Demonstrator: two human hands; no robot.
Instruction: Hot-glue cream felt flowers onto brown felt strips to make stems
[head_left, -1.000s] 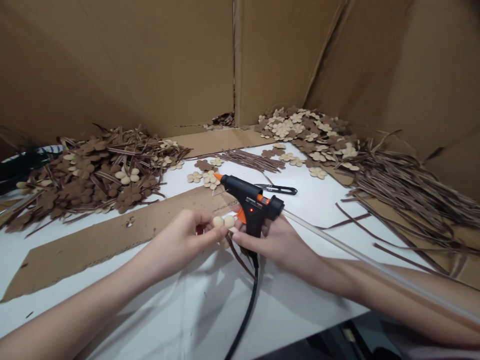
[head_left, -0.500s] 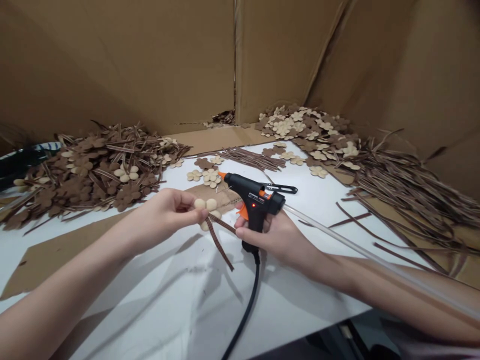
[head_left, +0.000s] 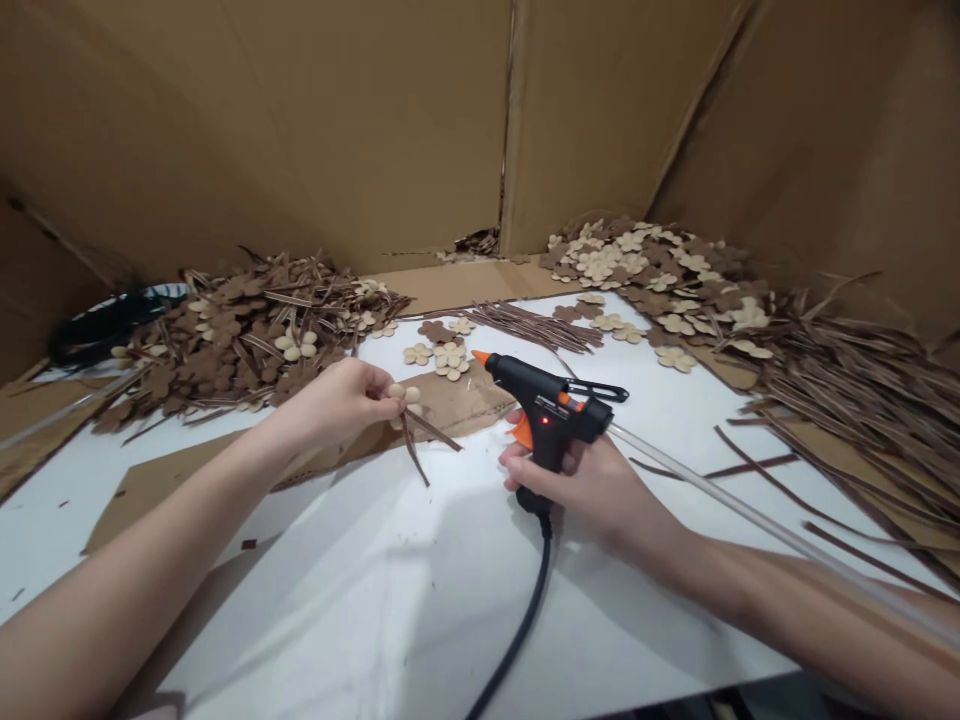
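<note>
My left hand (head_left: 358, 397) pinches a cream fabric flower (head_left: 409, 394), some of its petals hidden by the fingers. Two tails of a brown ribbon (head_left: 416, 452) hang from the flower toward the lower right. A black and orange hot glue gun (head_left: 541, 405) is in my right hand (head_left: 581, 475), fingers wrapped round its handle. Its orange nozzle points to the upper left, apart from the flower, and a red light glows on its side. A long clear glue stick (head_left: 697, 480) sticks out of its back end.
A strip of cardboard (head_left: 330, 452) lies beneath my left hand on the white table (head_left: 315, 620). Piled flowers with ribbons (head_left: 247, 340) stand at left, loose flowers (head_left: 637, 265) at back right, brown ribbons (head_left: 862, 400) at right. Cardboard walls (head_left: 300, 130) enclose the back. The gun's cord (head_left: 525, 630) runs toward me.
My left hand with the flower has moved away from the right hand. The right hand's fingers have come off the ribbon tail they were touching. The view has shifted slightly left.
</note>
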